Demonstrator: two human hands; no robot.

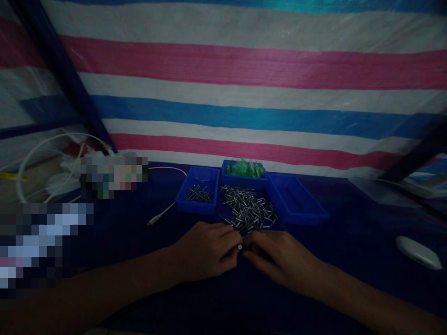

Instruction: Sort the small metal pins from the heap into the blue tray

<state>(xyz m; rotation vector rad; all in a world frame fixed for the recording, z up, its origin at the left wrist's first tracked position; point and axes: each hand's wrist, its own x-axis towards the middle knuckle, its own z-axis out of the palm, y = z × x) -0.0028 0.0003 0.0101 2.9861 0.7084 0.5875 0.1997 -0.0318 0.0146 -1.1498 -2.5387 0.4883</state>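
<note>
My left hand (213, 247) is closed in a pinch, and the pale round end of a small metal pin (240, 247) shows at its fingertips. Close beside it, my right hand (275, 251) has curled fingers that almost meet the left fingertips. What those right fingers hold, if anything, is too small and dark to make out. Just beyond both hands lies a heap of thin, rivet-like metal pins (246, 208) on the dark blue table. Several similar pins (199, 193) lie in the left blue tray (197, 209).
Behind the heap, a blue tray (244, 179) holds green plastic pieces (245, 168). Another blue tray (303, 217) stands at the right. A white cable (161, 215) lies left, and a white rounded object (418, 252) far right. Striped sheeting (258, 97) hangs behind.
</note>
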